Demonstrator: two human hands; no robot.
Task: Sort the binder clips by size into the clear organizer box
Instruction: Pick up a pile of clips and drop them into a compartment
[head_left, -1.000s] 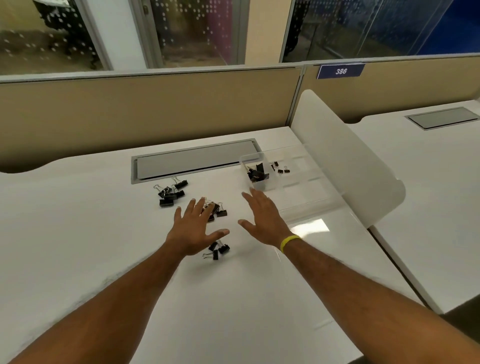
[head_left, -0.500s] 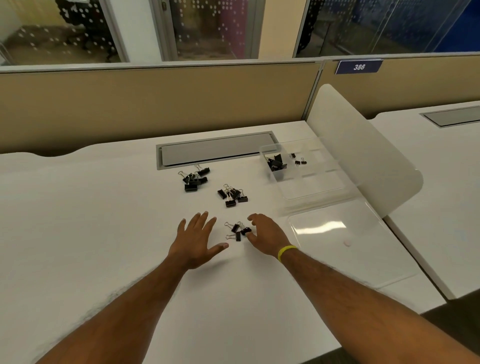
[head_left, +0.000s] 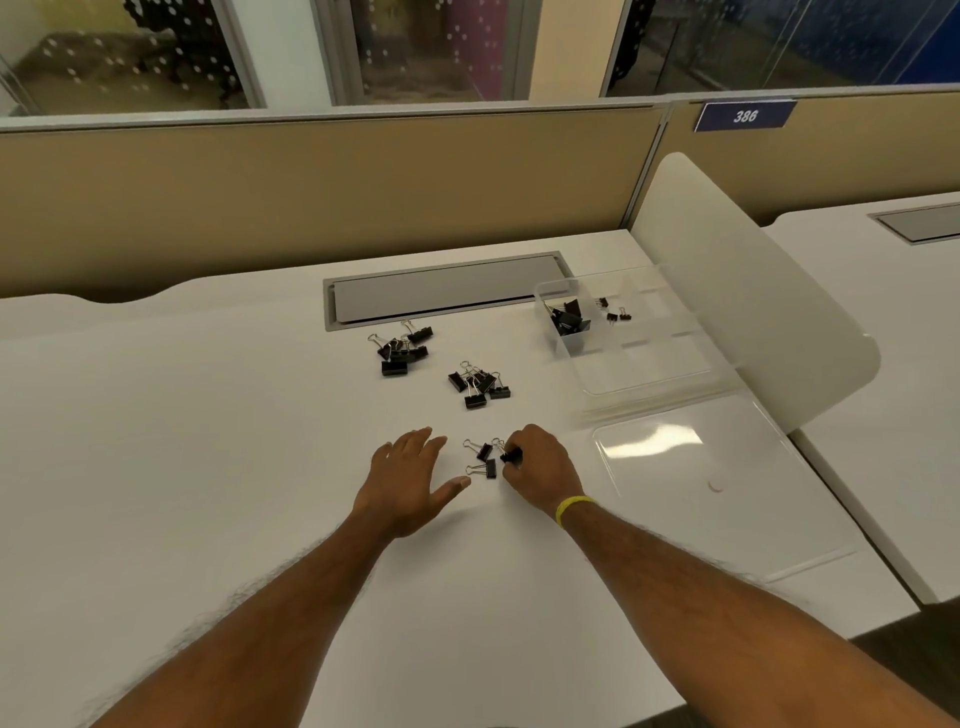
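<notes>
Since 0.5 s ago the right hand (head_left: 540, 467) has closed onto the nearest cluster. Leftmost, the left hand (head_left: 410, 483) lies spread flat on the surface (head_left: 208, 467). 2 loose clips (head_left: 487, 461) sit between the hands. The right hand pinches 1 small clip (head_left: 511, 457). It is probably light, stiff and slippery: grip the black body, not the wire loops. The organizer box (head_left: 649, 384) stands open, far right.

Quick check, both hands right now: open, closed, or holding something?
Left hand: open, fingers spread, holding nothing.
Right hand: fingers curled, pinching a black binder clip.
</notes>
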